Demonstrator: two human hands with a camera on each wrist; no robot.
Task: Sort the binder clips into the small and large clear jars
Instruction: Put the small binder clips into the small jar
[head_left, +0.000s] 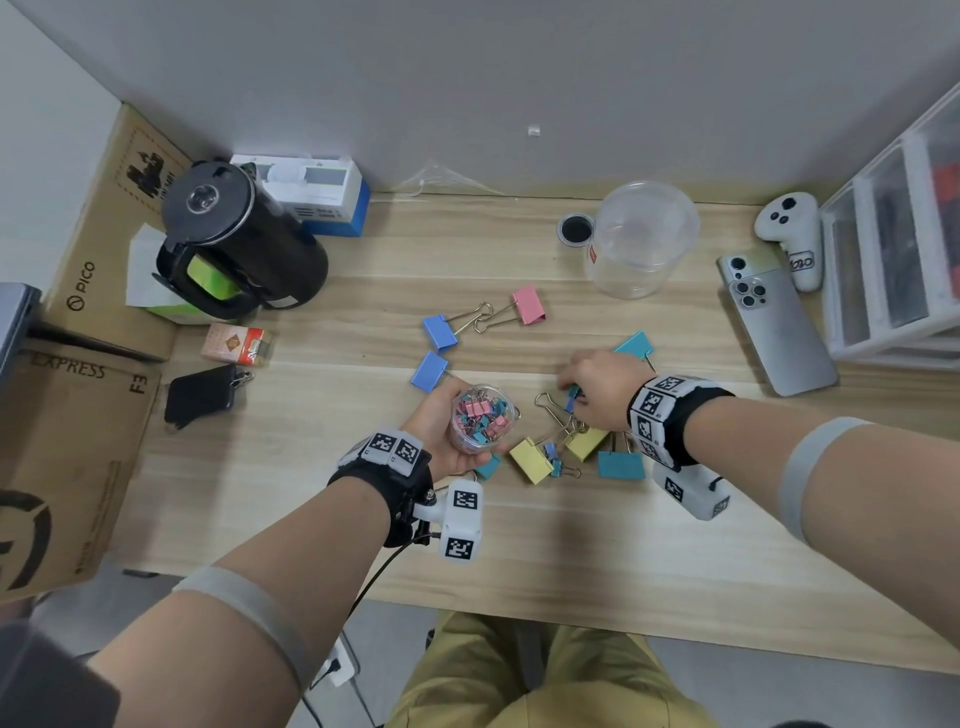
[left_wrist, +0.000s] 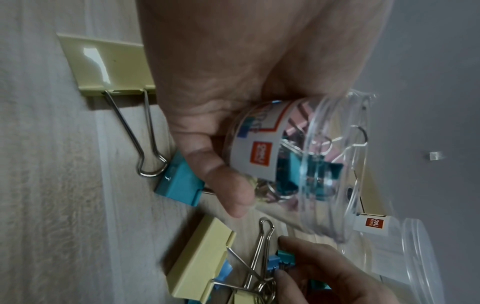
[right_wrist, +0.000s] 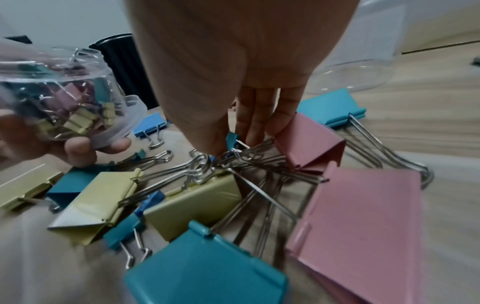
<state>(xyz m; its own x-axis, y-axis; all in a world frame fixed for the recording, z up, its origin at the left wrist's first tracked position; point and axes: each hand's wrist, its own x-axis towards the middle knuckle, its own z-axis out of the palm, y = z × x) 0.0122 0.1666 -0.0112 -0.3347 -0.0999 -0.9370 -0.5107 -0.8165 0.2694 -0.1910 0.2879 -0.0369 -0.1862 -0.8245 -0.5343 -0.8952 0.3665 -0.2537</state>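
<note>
Right hand (head_left: 592, 387) pinches a small clip (head_left: 573, 399) at frame centre; the jar (head_left: 480, 418), gripped in the left hand (head_left: 447, 431), waits just left.

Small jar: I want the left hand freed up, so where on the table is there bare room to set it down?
Bare wood lies along the near table edge and between the kettle and large jar. Crowded: the clip pile beside the small jar.

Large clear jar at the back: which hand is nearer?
Right. The right hand picks at clips just in front of the large clear jar; the left hand, holding the small jar, sits farther left and nearer the person.
</note>
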